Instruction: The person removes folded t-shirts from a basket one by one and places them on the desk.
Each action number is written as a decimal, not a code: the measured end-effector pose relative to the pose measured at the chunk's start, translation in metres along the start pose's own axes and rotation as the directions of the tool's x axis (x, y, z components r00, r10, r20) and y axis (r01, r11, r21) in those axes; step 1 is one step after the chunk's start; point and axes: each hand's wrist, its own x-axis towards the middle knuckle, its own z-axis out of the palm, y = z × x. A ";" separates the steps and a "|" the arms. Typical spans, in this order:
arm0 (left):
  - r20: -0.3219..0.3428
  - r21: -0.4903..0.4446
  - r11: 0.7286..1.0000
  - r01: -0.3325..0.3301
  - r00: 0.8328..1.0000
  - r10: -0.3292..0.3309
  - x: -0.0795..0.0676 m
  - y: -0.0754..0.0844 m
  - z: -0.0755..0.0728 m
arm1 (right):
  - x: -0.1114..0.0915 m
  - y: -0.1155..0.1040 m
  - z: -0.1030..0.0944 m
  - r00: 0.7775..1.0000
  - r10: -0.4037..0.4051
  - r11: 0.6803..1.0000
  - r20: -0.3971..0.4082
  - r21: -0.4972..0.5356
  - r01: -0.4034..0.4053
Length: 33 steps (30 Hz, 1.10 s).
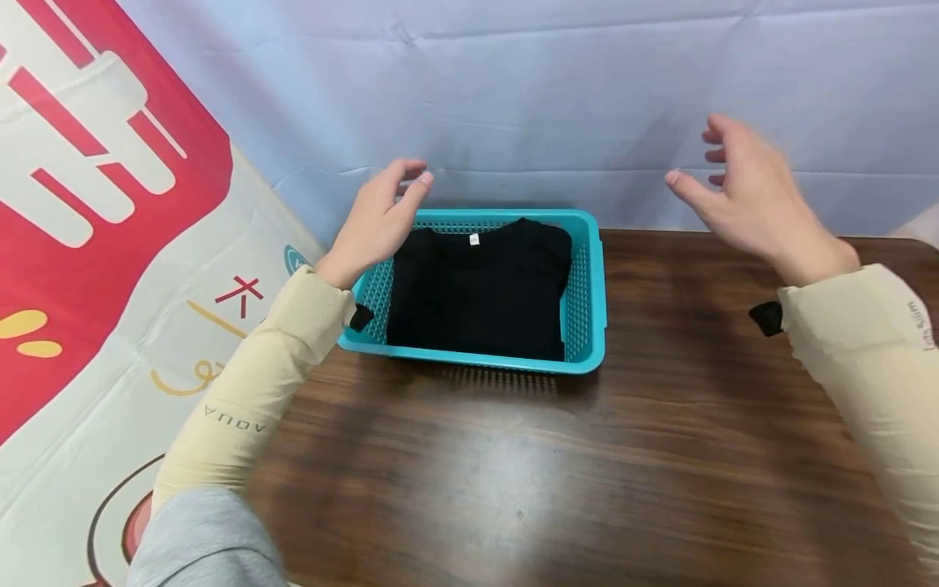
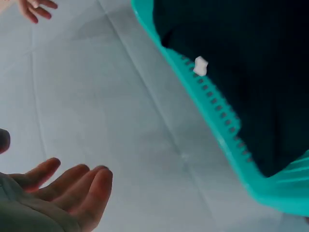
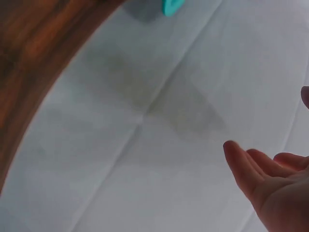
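Observation:
A folded black shirt (image 1: pixel 477 289) with a small white tag (image 1: pixel 473 239) at its neckline lies in a turquoise plastic basket (image 1: pixel 597 297). In the head view my left hand (image 1: pixel 381 208) is raised over the basket's left back corner, holding nothing, fingers loosely bent. The left wrist view has the left hand (image 2: pixel 72 193) apart from the basket, with the shirt (image 2: pixel 251 72) beyond. Well to the right of the basket, my right hand (image 1: pixel 756 191) is held up in the air with relaxed fingers and nothing in it. Its fingers (image 3: pixel 241 166) also appear in the right wrist view.
The basket stands on a dark brown wooden table (image 1: pixel 469 465), near its back edge. Behind hangs a pale creased cloth (image 1: pixel 513 98). On the left is a red and white printed banner (image 1: pixel 110 204), close beside the left sleeve (image 1: pixel 242 391).

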 end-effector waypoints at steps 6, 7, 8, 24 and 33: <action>0.098 -0.026 0.994 0.108 0.990 -0.105 -0.012 -0.027 0.007 | -0.011 -0.005 0.031 0.998 -0.015 0.999 0.063 0.050 0.012; 0.120 -0.025 0.992 0.125 0.985 -0.121 -0.014 -0.032 0.009 | -0.013 -0.007 0.037 0.997 -0.027 0.998 0.074 0.058 0.023; 0.145 -0.019 0.989 0.145 0.979 -0.140 -0.016 -0.036 0.011 | -0.015 -0.009 0.043 0.995 -0.041 0.997 0.087 0.063 0.036; 0.316 0.148 0.954 0.260 0.902 -0.294 -0.035 -0.077 0.041 | -0.020 -0.043 0.119 0.883 0.067 0.997 0.465 0.001 -0.077; 0.363 0.283 0.919 0.275 0.856 -0.368 -0.039 -0.084 0.048 | -0.020 -0.055 0.146 0.801 0.150 0.984 0.579 -0.164 -0.066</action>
